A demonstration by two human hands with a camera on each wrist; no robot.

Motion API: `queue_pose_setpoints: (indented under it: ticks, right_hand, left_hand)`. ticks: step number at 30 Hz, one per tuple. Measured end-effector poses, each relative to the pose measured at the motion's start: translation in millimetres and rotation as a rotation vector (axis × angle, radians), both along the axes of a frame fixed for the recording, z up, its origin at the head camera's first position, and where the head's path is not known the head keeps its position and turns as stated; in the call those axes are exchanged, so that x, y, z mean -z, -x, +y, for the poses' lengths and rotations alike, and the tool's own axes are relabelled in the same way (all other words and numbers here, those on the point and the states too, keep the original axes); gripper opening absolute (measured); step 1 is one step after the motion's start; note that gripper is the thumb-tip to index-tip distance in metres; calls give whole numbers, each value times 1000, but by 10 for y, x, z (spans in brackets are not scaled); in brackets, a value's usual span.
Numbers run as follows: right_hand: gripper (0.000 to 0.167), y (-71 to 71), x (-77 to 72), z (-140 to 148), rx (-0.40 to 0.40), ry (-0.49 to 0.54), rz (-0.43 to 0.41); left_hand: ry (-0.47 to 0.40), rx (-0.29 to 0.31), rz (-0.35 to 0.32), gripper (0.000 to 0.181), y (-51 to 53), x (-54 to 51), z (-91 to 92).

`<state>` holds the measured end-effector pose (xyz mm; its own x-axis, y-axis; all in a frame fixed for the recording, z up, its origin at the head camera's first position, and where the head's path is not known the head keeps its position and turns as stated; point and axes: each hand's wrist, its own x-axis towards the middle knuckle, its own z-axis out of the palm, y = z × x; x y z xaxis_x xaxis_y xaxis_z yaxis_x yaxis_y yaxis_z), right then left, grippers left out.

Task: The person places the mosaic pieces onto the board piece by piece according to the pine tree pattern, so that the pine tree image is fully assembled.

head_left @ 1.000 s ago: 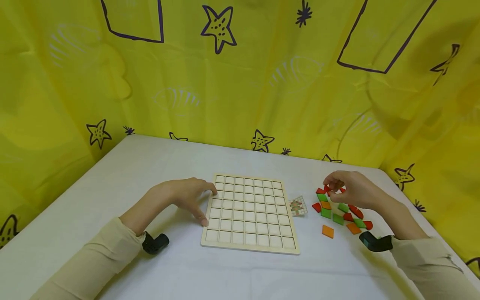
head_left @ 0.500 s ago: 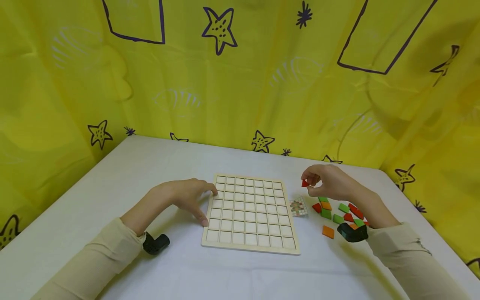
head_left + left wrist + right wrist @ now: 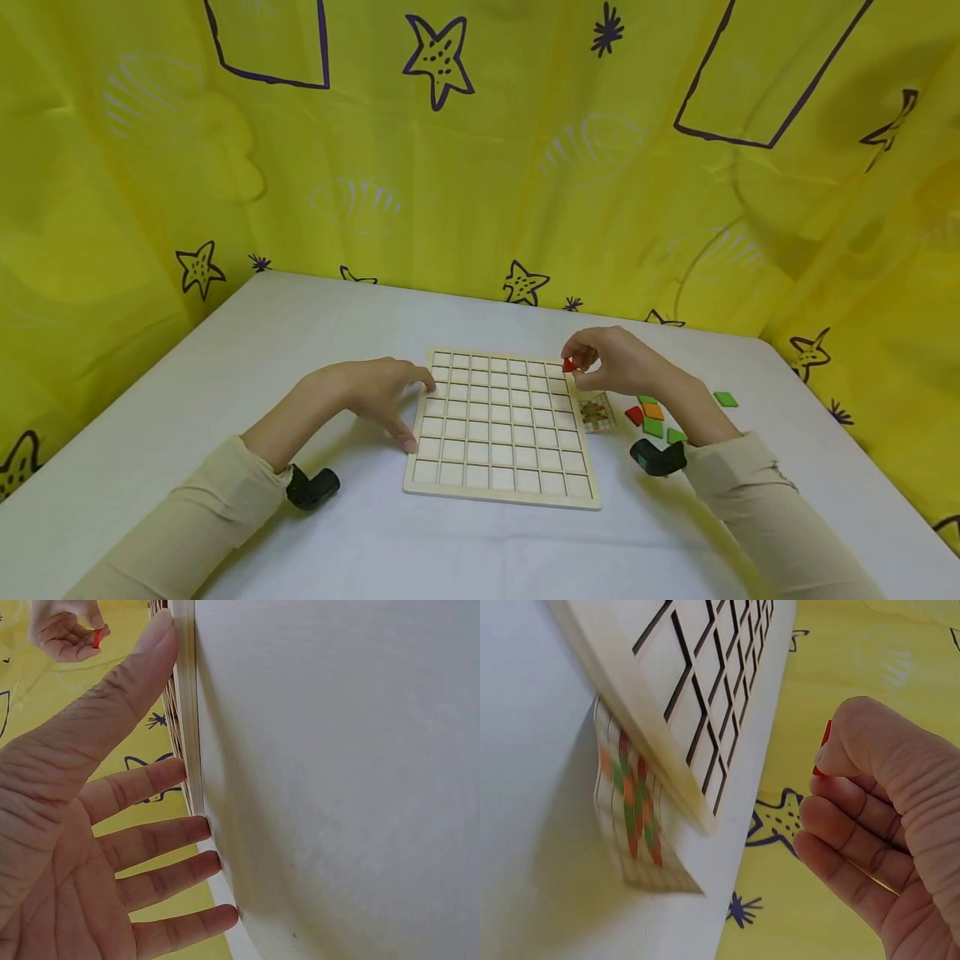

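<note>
A wooden grid board (image 3: pixel 501 429) with square cells lies on the white table; its cells hold no pieces. My left hand (image 3: pixel 367 392) rests at the board's left edge, thumb and fingers spread and touching it, as the left wrist view (image 3: pixel 97 795) also shows. Between thumb and finger my right hand (image 3: pixel 618 362) pinches a small red piece (image 3: pixel 569 365) over the board's far right corner. In the right wrist view the red piece (image 3: pixel 823 746) shows edge-on, in the fingertips. A patterned card (image 3: pixel 597 412) sits beside the board's right edge, under the right hand.
Green pieces (image 3: pixel 652 427), an orange piece (image 3: pixel 653 412) and a red piece (image 3: pixel 634 415) lie right of the card, partly hidden by the right forearm. One green piece (image 3: pixel 725 399) lies farther right. A yellow patterned curtain (image 3: pixel 465 208) hangs behind the table (image 3: pixel 360 533).
My right hand has moved left from the loose pieces to the board's far right corner, carrying a red piece. The left hand has stayed at the board's edge.
</note>
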<state>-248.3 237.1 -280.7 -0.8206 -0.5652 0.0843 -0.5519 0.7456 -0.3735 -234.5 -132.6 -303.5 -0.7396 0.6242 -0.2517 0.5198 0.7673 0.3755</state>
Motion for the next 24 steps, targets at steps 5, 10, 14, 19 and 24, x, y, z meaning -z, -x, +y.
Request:
queue_pose_setpoints:
  ticks: [5,10,14,19,24]
  right_hand:
    - [24,63,57,-132,-31,18,-19]
    - [23,132,98,-269,-40,13,-27]
    - [23,181,108,-379,-64,22,-38]
    - [20,261,137,-482,-107,39,-28]
    - [15,344,180,-572,-127,26,-31]
  left_hand:
    - [-9,6,-4,81,10,7,-3]
    - [-5,4,-4,81,9,1,-2]
    - [-4,5,-3,81,4,-3,-4]
    - [-6,8,-2,81,9,13,-8]
    - [2,7,5,82,22,28,-10]
